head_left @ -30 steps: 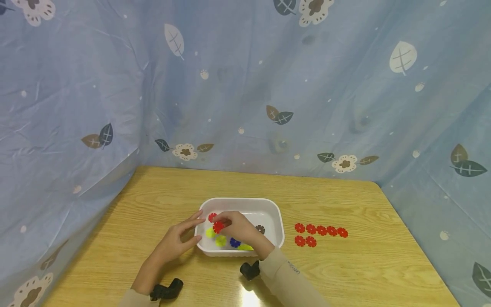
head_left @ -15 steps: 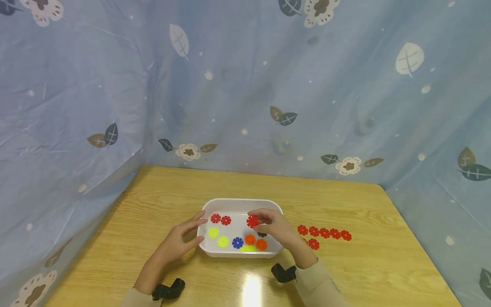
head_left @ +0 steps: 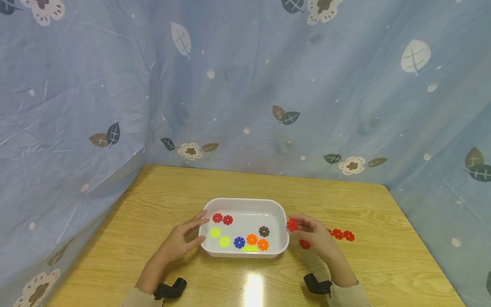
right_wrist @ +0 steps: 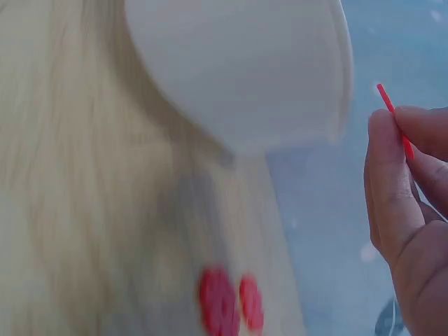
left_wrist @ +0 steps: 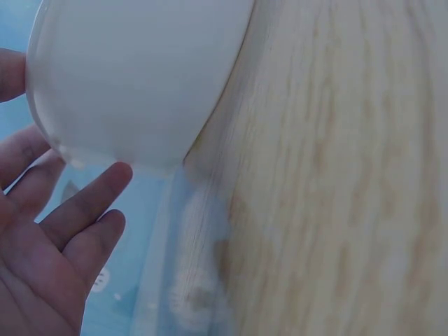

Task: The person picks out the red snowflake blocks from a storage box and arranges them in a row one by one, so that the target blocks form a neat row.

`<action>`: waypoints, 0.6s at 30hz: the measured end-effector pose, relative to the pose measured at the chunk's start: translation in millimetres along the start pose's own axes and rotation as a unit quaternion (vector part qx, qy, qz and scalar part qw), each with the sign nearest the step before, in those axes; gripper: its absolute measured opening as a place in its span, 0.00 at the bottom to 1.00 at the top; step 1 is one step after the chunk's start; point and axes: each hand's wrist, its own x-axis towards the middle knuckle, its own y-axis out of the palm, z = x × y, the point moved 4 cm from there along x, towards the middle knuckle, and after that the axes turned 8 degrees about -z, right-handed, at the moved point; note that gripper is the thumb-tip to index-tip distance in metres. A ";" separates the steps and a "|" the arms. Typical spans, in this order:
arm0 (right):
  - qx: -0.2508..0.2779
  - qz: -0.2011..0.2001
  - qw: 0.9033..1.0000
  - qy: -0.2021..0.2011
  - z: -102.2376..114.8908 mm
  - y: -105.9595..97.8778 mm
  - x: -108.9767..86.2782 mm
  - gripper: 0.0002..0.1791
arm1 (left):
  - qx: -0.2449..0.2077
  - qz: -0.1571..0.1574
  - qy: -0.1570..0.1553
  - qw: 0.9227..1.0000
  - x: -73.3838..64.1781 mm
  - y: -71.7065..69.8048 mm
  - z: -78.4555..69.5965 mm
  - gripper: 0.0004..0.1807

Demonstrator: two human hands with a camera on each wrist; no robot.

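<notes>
My right hand point(head_left: 314, 234) pinches a red notched disc point(head_left: 292, 225) between thumb and fingers, just beyond the right end of a white plastic tray point(head_left: 245, 255). In the right wrist view the held disc point(right_wrist: 395, 120) shows edge-on, above the table. At the tray's left end, my left hand point(head_left: 178, 243) is spread, its fingertips touching the rim. The left wrist view shows those fingers point(left_wrist: 98, 196) fairly straight against the tray's outer wall point(left_wrist: 140, 84). Inside the tray lie two red discs point(head_left: 228, 220), a blue disc point(head_left: 239, 242), two orange ones point(head_left: 263, 244), a brown one point(head_left: 264, 231) and several yellow ones point(head_left: 224, 241).
Right of the tray, red discs point(head_left: 348, 236) lie in rows on the wooden table point(head_left: 387, 256), partly hidden by my right hand. Patterned blue cloth point(head_left: 245, 85) hangs behind and at both sides. Each wrist wears a black device point(head_left: 317, 285).
My right hand has lifted the red disc out of the tray and carried it right, past the tray's edge. The left hand stays at the tray's left end.
</notes>
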 end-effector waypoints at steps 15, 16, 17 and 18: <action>-0.032 -0.088 0.994 0.051 -48.6 -63.4 -27.2 0.28 | -0.007 -0.002 0.001 1.000 0.1 0.2 -2.5 0.22; -0.037 -0.092 0.994 0.052 -50.5 -66.0 -28.3 0.28 | -0.007 -0.003 0.000 1.000 0.2 0.1 -3.0 0.22; -0.042 -0.095 0.993 0.054 -52.4 -68.6 -29.3 0.28 | -0.007 -0.003 0.001 1.000 0.4 0.1 -3.5 0.22; -0.049 -0.100 0.992 0.055 -54.1 -71.2 -30.3 0.28 | -0.006 -0.003 0.001 1.000 0.6 0.0 -4.1 0.22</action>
